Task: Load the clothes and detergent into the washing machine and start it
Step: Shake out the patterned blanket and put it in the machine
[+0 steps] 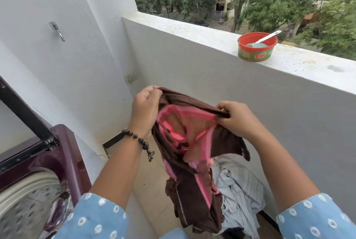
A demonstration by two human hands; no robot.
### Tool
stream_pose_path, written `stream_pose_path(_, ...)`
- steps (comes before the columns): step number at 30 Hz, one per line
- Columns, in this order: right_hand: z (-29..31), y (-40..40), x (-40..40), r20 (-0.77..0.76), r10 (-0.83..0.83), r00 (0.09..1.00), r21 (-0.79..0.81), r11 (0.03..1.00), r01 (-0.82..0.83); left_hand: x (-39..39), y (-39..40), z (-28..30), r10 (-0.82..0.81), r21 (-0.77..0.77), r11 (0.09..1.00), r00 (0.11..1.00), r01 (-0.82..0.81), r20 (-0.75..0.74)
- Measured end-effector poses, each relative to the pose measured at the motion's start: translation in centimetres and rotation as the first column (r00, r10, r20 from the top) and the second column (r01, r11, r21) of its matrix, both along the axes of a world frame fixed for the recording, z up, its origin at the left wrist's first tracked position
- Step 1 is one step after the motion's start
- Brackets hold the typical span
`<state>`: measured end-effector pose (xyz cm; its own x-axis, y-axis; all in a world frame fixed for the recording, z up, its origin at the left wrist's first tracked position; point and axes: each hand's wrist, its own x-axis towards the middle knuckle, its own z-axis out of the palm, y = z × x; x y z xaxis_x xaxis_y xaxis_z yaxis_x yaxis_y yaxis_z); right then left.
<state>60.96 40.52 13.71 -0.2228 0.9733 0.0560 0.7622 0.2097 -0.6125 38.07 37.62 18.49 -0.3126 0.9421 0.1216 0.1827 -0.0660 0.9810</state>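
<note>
left hand (145, 107) and right hand (238, 118) each pinched the brown and pink garment (189, 142) by its top edge, above the floor pile, right of the open washing machine (28, 190). trailing hem risked snagging the pile during transfer.

Both forearms reach forward and up, bare from blue dotted sleeves pushed to the elbows. The left hand (145, 109), a dark beaded bracelet at its wrist, is raised with knuckles toward the camera, fingers (152, 89) curled and pinching. The right hand (238, 118) sits slightly lower, its fingers likewise curled in a pinch.
</note>
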Motion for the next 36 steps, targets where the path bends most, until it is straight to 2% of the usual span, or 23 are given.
stream_pose_path(4,-0.5,1.3,2.2,0.07,-0.212,0.975,0.058,0.976,0.208,-1.1,-0.5,1.7,-0.023,0.052,0.999,0.984,0.014,0.175)
stream_pose_path(6,-0.7,2.1,3.0,0.116,-0.271,0.956,0.1,0.96,0.26,-1.2,-1.2,2.1,-0.131,0.044,0.991,0.966,0.125,0.222)
stream_pose_path(8,-0.5,2.6,3.3,0.086,-0.313,0.946,0.125,0.945,0.301,-1.1,-1.7,1.8,-0.339,0.023,0.94,0.919,0.341,0.2)
stream_pose_path(10,-0.2,3.1,3.4,0.017,-0.308,0.951,0.135,0.943,0.303,-1.4,-2.2,1.7,-0.603,-0.128,0.776,0.786,0.618,0.138)
stream_pose_path(11,0.0,3.3,3.2,-0.019,-0.278,0.96,0.146,0.95,0.277,-1.6,-2.3,1.6,-0.73,-0.264,0.643,0.68,0.719,0.073)
stream_pose_path(12,0.3,3.3,2.9,-0.084,-0.225,0.971,0.149,0.961,0.235,-1.7,-2.3,1.4,-0.827,-0.389,0.511,0.561,0.767,0.019)
stream_pose_path(13,0.7,3.1,2.4,-0.205,-0.146,0.968,0.132,0.976,0.175,-1.6,-2.2,1.0,-0.88,-0.46,0.429,0.474,0.777,-0.02)
stream_pose_path(14,1.2,2.7,1.8,-0.367,-0.053,0.929,0.094,0.991,0.094,-1.3,-2.1,0.7,-0.877,-0.47,0.448,0.476,0.761,-0.064)
stream_pose_path(16,2.3,1.6,1.0,-0.607,0.11,0.787,0.048,0.994,-0.102,-0.5,-1.5,0.1,-0.714,-0.364,0.68,0.686,0.636,-0.136)
stream_pose_path(18,3.2,0.6,0.5,-0.719,0.262,0.643,0.063,0.947,-0.315,0.1,-0.8,-0.3,-0.484,-0.192,0.87,0.86,0.454,-0.162)
stream_pose_path(19,3.6,0.2,0.3,-0.764,0.328,0.555,0.082,0.903,-0.421,0.2,-0.5,-0.5,-0.437,-0.15,0.897,0.885,0.415,-0.163)
stream_pose_path(22,4.3,-0.4,0.5,-0.839,0.444,0.315,0.149,0.744,-0.651,0.4,0.0,-0.7,-0.527,-0.22,0.833,0.849,0.507,-0.035)
stream_pose_path(25,4.5,-0.4,1.0,-0.869,0.435,0.236,0.148,0.684,-0.715,0.5,0.2,-1.0,-0.628,-0.232,0.742,0.773,0.629,0.088)
stream_pose_path(27,4.1,-0.2,1.6,-0.883,0.373,0.287,0.086,0.727,-0.682,0.9,0.0,-1.0,-0.606,-0.153,0.763,0.777,0.628,0.171)
stream_pose_path(28,3.8,0.0,1.9,-0.877,0.33,0.349,0.025,0.757,-0.653,1.0,0.0,-1.0,-0.561,-0.123,0.796,0.8,0.592,0.214)
stream_pose_path(29,3.5,0.2,2.1,-0.852,0.296,0.433,-0.051,0.775,-0.63,0.9,0.3,-1.1,-0.511,-0.099,0.833,0.826,0.544,0.239)
stream_pose_path(30,3.1,0.4,2.4,-0.773,0.299,0.559,-0.128,0.79,-0.6,0.8,0.5,-1.2,-0.475,-0.07,0.86,0.844,0.505,0.25)
stream_pose_path(31,2.6,0.7,2.6,-0.611,0.343,0.714,-0.196,0.808,-0.556,0.8,0.7,-1.2,-0.471,-0.048,0.868,0.85,0.494,0.236)
stream_pose_path(32,2.3,1.0,2.8,-0.373,0.392,0.841,-0.247,0.832,-0.497,0.8,0.8,-1.1,-0.482,-0.051,0.864,0.851,0.502,0.208)
stream_pose_path(33,2.4,0.9,2.8,-0.172,0.406,0.897,-0.272,0.856,-0.44,1.0,0.7,-0.9,-0.511,-0.071,0.847,0.844,0.527,0.166)
stream_pose_path(34,2.6,0.7,2.6,-0.104,0.395,0.913,-0.257,0.876,-0.409,1.4,0.5,-0.5,-0.55,-0.098,0.822,0.827,0.561,0.119)
stream_pose_path(35,2.7,0.5,2.3,-0.19,0.377,0.907,-0.215,0.885,-0.413,1.7,0.3,-0.3,-0.597,-0.122,0.79,0.799,0.601,0.069)
stream_pose_path(36,2.9,0.1,2.1,-0.363,0.347,0.865,-0.192,0.88,-0.434,2.1,0.2,0.0,-0.642,-0.146,0.757,0.767,0.637,0.016)
